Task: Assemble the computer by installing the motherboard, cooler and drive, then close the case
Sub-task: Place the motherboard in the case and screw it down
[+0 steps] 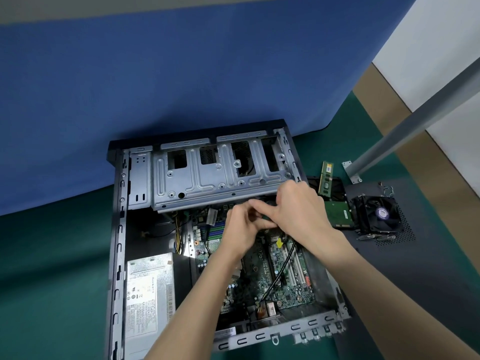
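The fingers point(255, 213) of both hands are bunched together over the upper part of the motherboard point(281, 276), pinching something small and dark between them; I cannot tell whether it is a plug or a clip. The left hand point(242, 231) and right hand point(298, 213) touch just under the edge of the metal drive cage point(213, 175), inside the open case point(118, 229). The board already lies in the case beside the power supply point(149, 292). The cooler point(376, 213), the drive point(339, 213) and a memory stick point(326, 178) wait on the surface to the right. For this step, I'd line the piece up squarely first, press straight down, and keep the black cable point(283, 266) clear.
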A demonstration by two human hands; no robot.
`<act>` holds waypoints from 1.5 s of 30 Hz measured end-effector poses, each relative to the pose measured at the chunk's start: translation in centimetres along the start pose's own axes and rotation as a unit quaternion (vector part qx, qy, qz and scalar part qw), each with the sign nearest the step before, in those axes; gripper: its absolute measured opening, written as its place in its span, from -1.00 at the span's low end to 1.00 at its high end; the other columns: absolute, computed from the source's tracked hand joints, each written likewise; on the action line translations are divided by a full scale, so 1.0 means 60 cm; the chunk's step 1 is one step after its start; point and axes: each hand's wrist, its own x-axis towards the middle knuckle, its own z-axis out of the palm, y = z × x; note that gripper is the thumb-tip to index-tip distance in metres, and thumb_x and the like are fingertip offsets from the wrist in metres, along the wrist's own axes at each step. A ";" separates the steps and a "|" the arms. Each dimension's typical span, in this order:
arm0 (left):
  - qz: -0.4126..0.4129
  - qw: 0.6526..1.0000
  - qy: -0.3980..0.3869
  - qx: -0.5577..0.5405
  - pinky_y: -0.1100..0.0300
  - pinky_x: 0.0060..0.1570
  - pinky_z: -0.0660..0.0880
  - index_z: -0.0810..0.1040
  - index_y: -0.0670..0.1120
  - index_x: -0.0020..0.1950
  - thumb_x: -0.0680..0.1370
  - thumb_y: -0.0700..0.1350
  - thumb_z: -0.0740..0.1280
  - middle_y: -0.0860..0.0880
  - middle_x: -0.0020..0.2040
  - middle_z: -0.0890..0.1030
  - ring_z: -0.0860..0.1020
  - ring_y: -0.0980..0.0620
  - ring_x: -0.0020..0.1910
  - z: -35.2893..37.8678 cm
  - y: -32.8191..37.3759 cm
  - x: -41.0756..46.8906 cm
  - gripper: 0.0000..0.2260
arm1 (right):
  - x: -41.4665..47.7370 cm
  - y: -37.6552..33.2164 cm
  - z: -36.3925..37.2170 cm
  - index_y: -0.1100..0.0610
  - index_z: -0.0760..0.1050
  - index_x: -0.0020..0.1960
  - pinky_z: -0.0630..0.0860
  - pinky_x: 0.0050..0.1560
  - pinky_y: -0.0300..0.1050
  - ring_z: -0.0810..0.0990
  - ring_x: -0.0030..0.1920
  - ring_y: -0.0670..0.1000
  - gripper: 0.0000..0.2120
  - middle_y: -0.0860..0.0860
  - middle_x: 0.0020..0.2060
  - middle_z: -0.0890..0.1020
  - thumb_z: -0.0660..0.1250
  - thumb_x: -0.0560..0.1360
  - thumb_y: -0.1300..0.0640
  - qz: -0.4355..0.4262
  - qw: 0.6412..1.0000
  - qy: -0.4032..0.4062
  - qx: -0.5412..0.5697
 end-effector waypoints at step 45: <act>-0.115 0.954 -0.035 0.275 0.20 0.07 0.45 0.59 -0.11 0.18 0.59 -0.16 0.27 -0.04 0.12 0.62 0.55 0.01 0.08 0.032 -0.006 -0.126 -0.80 | -0.103 0.271 -0.104 0.18 0.33 -0.06 0.62 -0.14 0.14 0.64 -0.28 0.22 -0.81 0.17 -0.34 0.55 0.20 0.62 0.06 0.322 0.610 0.110 0.716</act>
